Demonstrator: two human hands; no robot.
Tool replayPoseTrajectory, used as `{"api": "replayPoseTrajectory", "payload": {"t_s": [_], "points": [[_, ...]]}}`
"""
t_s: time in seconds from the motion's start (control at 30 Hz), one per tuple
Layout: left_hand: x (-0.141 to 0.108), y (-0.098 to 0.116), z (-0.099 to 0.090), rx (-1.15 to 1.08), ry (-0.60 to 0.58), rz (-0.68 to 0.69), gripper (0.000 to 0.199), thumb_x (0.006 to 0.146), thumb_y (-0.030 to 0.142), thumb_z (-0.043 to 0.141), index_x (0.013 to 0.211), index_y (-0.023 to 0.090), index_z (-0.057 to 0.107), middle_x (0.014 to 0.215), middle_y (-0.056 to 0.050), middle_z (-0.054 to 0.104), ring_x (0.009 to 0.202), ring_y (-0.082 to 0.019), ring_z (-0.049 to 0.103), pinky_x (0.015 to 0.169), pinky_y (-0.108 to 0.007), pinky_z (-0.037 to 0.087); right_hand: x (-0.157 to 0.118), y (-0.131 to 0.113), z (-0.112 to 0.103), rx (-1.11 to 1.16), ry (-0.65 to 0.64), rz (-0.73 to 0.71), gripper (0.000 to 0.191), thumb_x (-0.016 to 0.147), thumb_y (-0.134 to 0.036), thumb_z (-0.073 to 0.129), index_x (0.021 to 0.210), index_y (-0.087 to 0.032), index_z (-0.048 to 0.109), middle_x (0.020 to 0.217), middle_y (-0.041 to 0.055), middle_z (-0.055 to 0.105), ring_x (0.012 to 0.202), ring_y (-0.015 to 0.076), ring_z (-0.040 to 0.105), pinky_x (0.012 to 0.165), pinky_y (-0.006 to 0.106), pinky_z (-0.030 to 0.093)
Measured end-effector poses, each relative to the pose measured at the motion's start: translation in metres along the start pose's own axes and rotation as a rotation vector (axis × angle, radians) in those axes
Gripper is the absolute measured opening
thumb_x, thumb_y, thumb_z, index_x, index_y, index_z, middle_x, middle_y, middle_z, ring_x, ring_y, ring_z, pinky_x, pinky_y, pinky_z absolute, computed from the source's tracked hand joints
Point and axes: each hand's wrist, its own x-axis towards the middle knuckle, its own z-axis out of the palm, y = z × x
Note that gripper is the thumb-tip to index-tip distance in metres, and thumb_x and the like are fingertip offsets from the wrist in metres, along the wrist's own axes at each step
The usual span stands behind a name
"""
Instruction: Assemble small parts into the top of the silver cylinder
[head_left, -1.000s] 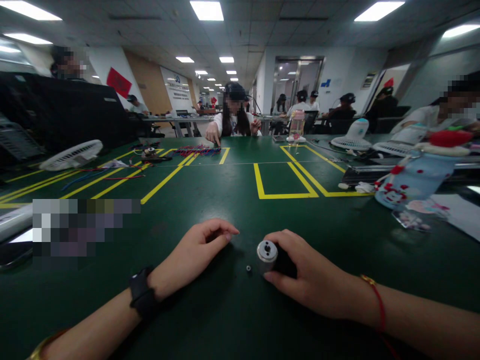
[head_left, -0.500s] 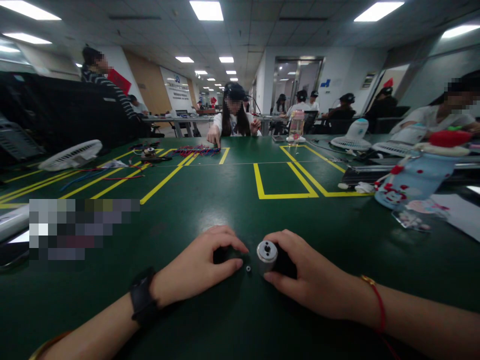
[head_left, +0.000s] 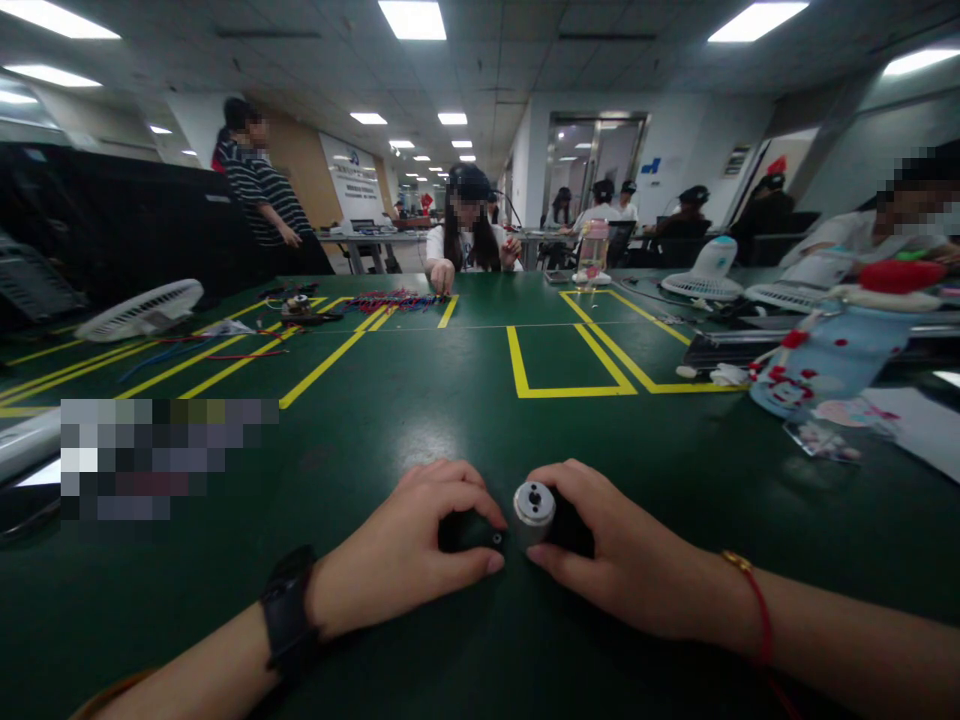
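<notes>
My right hand (head_left: 600, 540) grips a silver metal cylinder (head_left: 534, 508) between thumb and fingers. The cylinder stands upright on the green table (head_left: 420, 425), and its round top has a dark centre hole with smaller holes beside it. Left of it lies a tiny ring-shaped metal part (head_left: 496, 539), too small to name surely. My left hand (head_left: 427, 535) is around that part, thumb and index finger apart on either side of it. No contact between these fingers and the small part can be made out.
Yellow tape (head_left: 577, 393) marks boxes on the table. A blue bottle (head_left: 829, 350) with a red lid stands at right. White fans (head_left: 142, 310) lie at both sides. Across the table, a person (head_left: 469, 230) reaches to a pile of red and blue wires (head_left: 397, 300).
My left hand has moved right, so its thumb and index finger now flank the small part. My right hand and the cylinder stay put. A striped-shirt person at back left has moved right.
</notes>
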Motion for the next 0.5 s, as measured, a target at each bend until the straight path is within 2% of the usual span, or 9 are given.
{"api": "replayPoseTrajectory", "payload": {"t_s": [0.2,0.33,0.4,0.5], "points": [[0.0017,-0.0009,0.0004,0.007,0.012,0.013,0.009,0.081,0.028,0.064,0.089,0.025,0.066,0.098,0.000,0.062,0.096,-0.020,0.054,0.088,-0.036,0.036,0.0005,-0.0002,-0.0006,-0.008,-0.001,0.003,0.037,0.077,-0.018,0.065,0.111,-0.021,0.050,0.101,0.0047,0.056,0.089,0.0209,0.050,0.079,0.037,0.041],[0.0040,-0.0022,-0.0031,-0.070,0.026,-0.013,0.008,0.084,0.025,0.060,0.090,0.023,0.066,0.094,-0.001,0.062,0.088,-0.018,0.056,0.079,-0.031,0.042,-0.0004,-0.0012,-0.0013,-0.004,-0.003,0.002,0.037,0.077,-0.019,0.065,0.111,-0.021,0.050,0.102,0.0052,0.056,0.090,0.0215,0.050,0.080,0.037,0.041],[0.0058,-0.0015,-0.0052,-0.119,0.083,-0.028,0.011,0.086,0.026,0.057,0.092,0.023,0.065,0.094,-0.001,0.062,0.087,-0.017,0.056,0.077,-0.030,0.044,-0.0005,-0.0020,-0.0016,-0.002,-0.003,0.003,0.036,0.078,-0.019,0.064,0.111,-0.022,0.050,0.102,0.0049,0.056,0.090,0.0213,0.050,0.080,0.037,0.041],[0.0092,0.0039,-0.0076,-0.162,0.219,-0.020,0.014,0.088,0.029,0.055,0.095,0.023,0.066,0.099,-0.003,0.061,0.093,-0.018,0.056,0.084,-0.031,0.044,-0.0001,-0.0030,-0.0016,-0.008,-0.001,-0.004,0.037,0.078,-0.019,0.064,0.112,-0.022,0.050,0.102,0.0047,0.056,0.090,0.0211,0.050,0.080,0.037,0.041]]}}
